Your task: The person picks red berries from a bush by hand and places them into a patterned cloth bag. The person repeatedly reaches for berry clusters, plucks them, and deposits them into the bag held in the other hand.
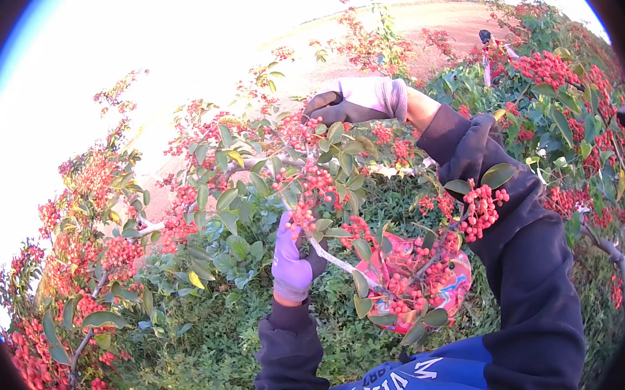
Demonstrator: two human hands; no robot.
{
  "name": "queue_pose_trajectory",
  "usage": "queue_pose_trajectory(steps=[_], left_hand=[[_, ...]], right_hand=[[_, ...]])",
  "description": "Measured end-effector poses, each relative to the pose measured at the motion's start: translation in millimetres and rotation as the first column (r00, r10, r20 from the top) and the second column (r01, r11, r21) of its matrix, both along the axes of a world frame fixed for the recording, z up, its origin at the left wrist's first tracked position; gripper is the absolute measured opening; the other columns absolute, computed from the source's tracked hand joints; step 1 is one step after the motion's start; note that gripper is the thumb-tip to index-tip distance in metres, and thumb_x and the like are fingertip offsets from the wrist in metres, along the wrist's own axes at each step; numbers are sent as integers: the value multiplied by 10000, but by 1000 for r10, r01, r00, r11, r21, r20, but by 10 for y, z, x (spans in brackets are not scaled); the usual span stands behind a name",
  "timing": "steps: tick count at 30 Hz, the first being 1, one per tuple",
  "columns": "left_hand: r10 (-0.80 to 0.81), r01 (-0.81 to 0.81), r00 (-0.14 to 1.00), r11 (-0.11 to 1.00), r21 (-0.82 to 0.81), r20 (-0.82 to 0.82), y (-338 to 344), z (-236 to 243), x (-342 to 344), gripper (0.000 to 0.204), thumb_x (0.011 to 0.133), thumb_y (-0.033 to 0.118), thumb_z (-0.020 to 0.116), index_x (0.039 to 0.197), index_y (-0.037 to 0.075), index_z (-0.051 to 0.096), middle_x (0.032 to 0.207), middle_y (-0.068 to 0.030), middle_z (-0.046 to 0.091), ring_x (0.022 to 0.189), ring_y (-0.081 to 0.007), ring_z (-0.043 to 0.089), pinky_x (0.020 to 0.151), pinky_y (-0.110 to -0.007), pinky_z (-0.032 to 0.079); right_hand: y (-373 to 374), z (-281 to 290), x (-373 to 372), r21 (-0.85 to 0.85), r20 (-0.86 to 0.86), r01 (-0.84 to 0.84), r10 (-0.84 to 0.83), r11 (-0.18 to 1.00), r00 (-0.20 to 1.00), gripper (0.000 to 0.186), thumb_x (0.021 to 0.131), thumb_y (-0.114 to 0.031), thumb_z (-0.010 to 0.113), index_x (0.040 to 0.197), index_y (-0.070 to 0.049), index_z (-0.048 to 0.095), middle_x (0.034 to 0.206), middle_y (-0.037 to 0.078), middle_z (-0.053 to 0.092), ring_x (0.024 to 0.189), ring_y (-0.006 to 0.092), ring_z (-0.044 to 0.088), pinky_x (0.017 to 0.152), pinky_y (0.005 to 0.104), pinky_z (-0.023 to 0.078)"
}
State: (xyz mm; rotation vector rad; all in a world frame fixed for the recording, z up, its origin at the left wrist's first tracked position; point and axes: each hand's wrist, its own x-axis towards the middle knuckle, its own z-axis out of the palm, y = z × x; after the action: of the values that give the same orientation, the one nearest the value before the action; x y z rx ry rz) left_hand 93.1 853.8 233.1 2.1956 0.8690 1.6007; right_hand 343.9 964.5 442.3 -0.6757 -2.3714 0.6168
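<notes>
My left hand [293, 260], in a purple and dark grey glove, is wrapped round a pale branch [335, 260] at the middle of the view. Red berry clusters [319, 180] and green leaves hang just above it, partly hiding the fingers. Farther up, my right hand [357, 102], gloved the same way, reaches across the top of the branch. Its dark fingertips curl closed at a small red berry cluster [299, 132]; exactly what they pinch is partly hidden. Below my right forearm, a pink patterned bag [463, 275] sits behind berries and leaves.
Berry-laden branches [101, 282] fill the left side, and more bushes [546, 70] stand at the right. Low green plants [214, 347] cover the ground. Another person [487, 52] is among the far-right bushes. Bare reddish soil [431, 24] stretches beyond.
</notes>
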Motion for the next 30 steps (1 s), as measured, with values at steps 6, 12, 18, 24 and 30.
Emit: queue_pose_trajectory(steps=[6,12,18,24,30], left_hand=[[-8,14,995,998,-54,103,34,158,94,426,771,-32,596,1163,40,444,1187,-173,479,1028,-273,566,875,-337,474],[-58,56,995,998,25,76,22,219,97,568,719,-112,655,1193,79,410,1195,-169,478,1032,-284,583,881,-345,485],[-124,136,973,990,-47,195,51,112,42,389,798,-27,574,1165,19,452,1183,-159,509,1056,-263,565,907,-346,464],[-170,185,923,983,-12,346,-4,183,99,271,901,121,483,1129,-20,520,1163,-128,546,1041,-243,554,922,-353,444],[112,-53,929,984,-171,354,53,416,167,251,740,-30,663,969,31,582,965,-123,611,918,-261,592,827,-351,460]], right_hand=[[231,-2,39,-53,-260,-344,319,938,911,121,842,-72,562,916,-34,650,767,-25,599,649,65,508,625,253,437],[266,33,57,220,-256,231,-172,948,951,153,847,-58,536,963,-20,629,756,1,604,654,86,536,623,248,456],[5,49,97,0,-485,36,-31,999,874,384,890,-186,582,1237,-32,524,1067,39,598,989,94,520,868,251,415],[-63,-14,50,-88,-125,166,-177,982,976,324,850,-234,633,1087,-16,605,885,4,620,799,69,563,726,240,466],[50,-300,224,-411,-738,-332,-96,849,668,381,888,-251,565,1194,-27,530,1045,73,624,883,113,605,757,247,508]])
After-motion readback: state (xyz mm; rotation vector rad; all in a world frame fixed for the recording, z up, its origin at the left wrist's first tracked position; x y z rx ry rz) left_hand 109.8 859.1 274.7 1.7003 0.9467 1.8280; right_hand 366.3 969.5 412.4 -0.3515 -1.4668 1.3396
